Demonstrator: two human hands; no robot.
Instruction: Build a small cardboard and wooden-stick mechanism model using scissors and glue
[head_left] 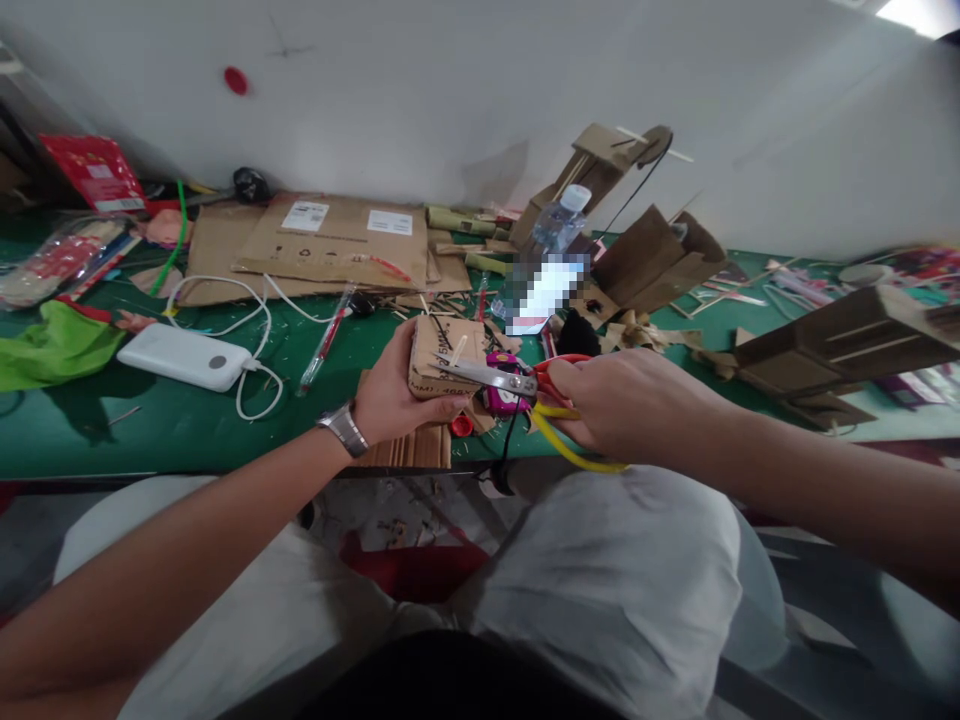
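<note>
My left hand (390, 390) is wrapped around a small cardboard box (452, 345) with printed letters, held above the front of the green table. A thin wooden stick (461, 345) lies or sticks out at the box's top; I cannot tell which. In my right hand (600, 395) are scissors (517, 380) with red and yellow handles, their blades reaching left over the box's face. Whether the blades touch the cardboard is unclear. Just behind the blades is a pink tape measure (504, 400) with a black cord. A red bottle cap (461, 426) lies beneath the box.
Flattened cardboard (315, 240) lies along the wall behind a white power bank (187, 356) with its cable. A plastic bottle (561, 220) and cardboard constructions (660, 265) stand at the right. Scraps litter the green table (90, 430), whose front edge is near my knees.
</note>
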